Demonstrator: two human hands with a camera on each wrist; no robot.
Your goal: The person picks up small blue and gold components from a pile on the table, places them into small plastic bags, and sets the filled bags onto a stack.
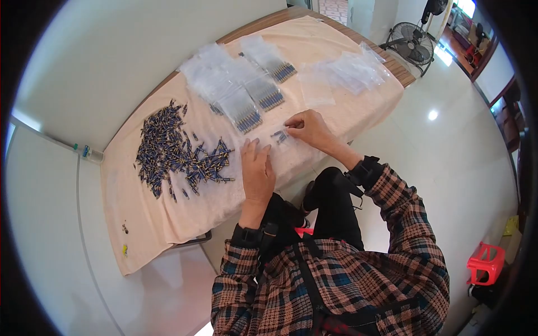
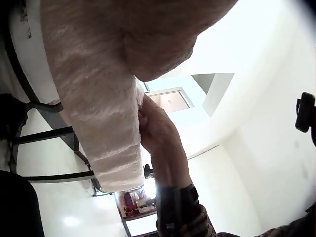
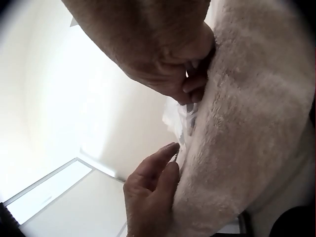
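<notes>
My right hand (image 1: 310, 130) bends its fingers and thumb together at the near edge of the cloth. It pinches what looks like a clear plastic bag (image 3: 190, 112), mostly hidden under the fingertips. Several small dark blue pieces (image 1: 278, 136) with metal ends lie just below these fingertips. Facing them, my left hand (image 1: 258, 171) rests on the cloth with fingers loosely extended, thumb toward the small group. To its left spreads a big heap of blue cylindrical pieces with gold ends (image 1: 162, 148).
Filled clear bags (image 1: 246, 115) with rows of blue-and-gold pieces lie beyond the hands. Flat plastic bags (image 1: 353, 73) are spread at the right on the pale cloth (image 1: 162, 224). A standing fan (image 1: 412, 45) and a red stool (image 1: 486, 262) stand on the floor at the right.
</notes>
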